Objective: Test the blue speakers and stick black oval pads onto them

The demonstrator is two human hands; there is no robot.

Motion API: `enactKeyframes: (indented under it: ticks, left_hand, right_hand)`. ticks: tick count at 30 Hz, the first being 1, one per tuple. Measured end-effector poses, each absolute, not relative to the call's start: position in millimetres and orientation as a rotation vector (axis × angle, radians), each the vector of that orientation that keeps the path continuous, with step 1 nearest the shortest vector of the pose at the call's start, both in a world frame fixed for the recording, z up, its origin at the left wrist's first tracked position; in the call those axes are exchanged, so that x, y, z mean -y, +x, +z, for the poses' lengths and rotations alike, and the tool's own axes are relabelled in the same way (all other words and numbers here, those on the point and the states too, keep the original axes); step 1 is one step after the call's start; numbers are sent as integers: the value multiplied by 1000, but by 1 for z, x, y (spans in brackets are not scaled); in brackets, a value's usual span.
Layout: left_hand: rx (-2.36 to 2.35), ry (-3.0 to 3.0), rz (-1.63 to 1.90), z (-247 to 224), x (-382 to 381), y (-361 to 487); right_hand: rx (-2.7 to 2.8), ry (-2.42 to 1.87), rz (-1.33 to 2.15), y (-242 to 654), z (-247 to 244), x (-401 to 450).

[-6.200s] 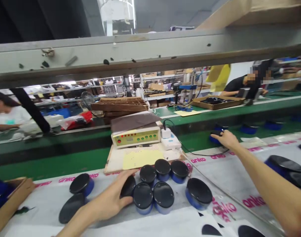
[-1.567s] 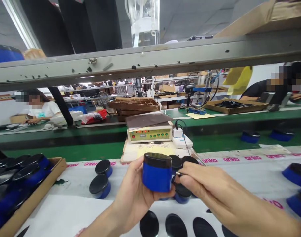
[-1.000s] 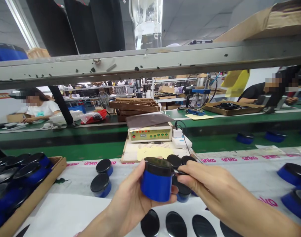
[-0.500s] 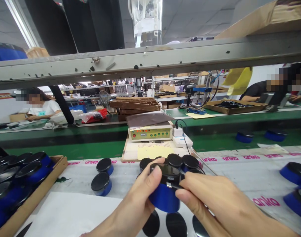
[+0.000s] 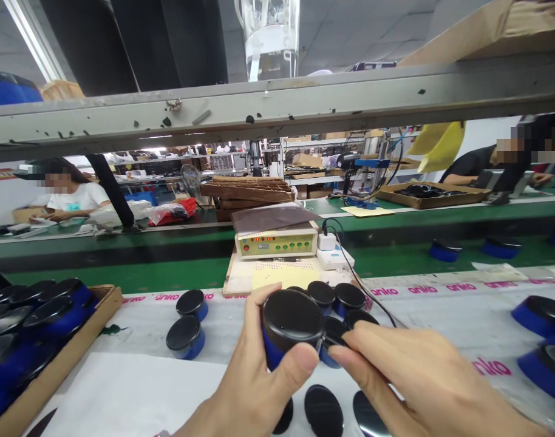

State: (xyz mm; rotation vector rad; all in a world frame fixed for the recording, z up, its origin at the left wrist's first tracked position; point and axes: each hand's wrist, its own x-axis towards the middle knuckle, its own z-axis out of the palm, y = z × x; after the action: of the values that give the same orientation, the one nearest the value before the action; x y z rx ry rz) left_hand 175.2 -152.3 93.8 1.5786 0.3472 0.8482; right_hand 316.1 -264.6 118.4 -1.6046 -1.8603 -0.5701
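Note:
My left hand (image 5: 263, 376) is wrapped round a blue device (image 5: 292, 318) with a glossy black top, its thumb at the near edge. Pinched in my right hand (image 5: 396, 364) is a black cable plug (image 5: 336, 341), its metal tip at the right side of the device. The cable (image 5: 364, 285) runs back toward a white adapter. Just behind my hands stand several similar blue devices (image 5: 322, 295). Black discs (image 5: 323, 410) lie in front on a white sheet (image 5: 145, 388).
A cardboard tray (image 5: 63, 358) of blue devices is at left. Behind the worktop sits a tester box (image 5: 277, 241) with lit indicators. A metal shelf beam (image 5: 259, 109) crosses above. More devices (image 5: 541, 315) stand at right. Two people sit across the green line.
My left hand has turned the device, so its black top now faces up toward the camera and its front port is out of sight. It has also shifted slightly left.

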Motion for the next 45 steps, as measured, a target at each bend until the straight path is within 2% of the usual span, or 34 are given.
enactKeyframes:
  ticks: [3,6,11,18,29,33,38,43,45]
  left_hand:
    - [-389,1856,962,88,147,172]
    - [-327,2321,1102,88,143,169]
    - [89,2841,1515,103,151,171]
    - [327,3083,1644,112,162,171]
    - [399,3126,1592,109,155,169]
    - [199,2988,1431,109,156,169]
    - [-17,3014,854,107,146,178]
    - [-334,2747,1186,116,126,212]
    - [-255,2651,1093,113,132,237]
  right_hand:
    - [1856,-1617,-429,321,114,262]
    - [1853,-1695,-72,328,108,261]
    - [1835,-1634,276,335,94,261]
    - [1880,-1610,231,332,81,264]
    - [1883,-1470,165,328,79,266]
    - [1927,-1529,-1,327,82,271]
    - [2154,-1543,-514,341,89,275]
    - [1952,-1736,-1038,403,110,314]
    - [1632,-1952,-1198,433,122,329]
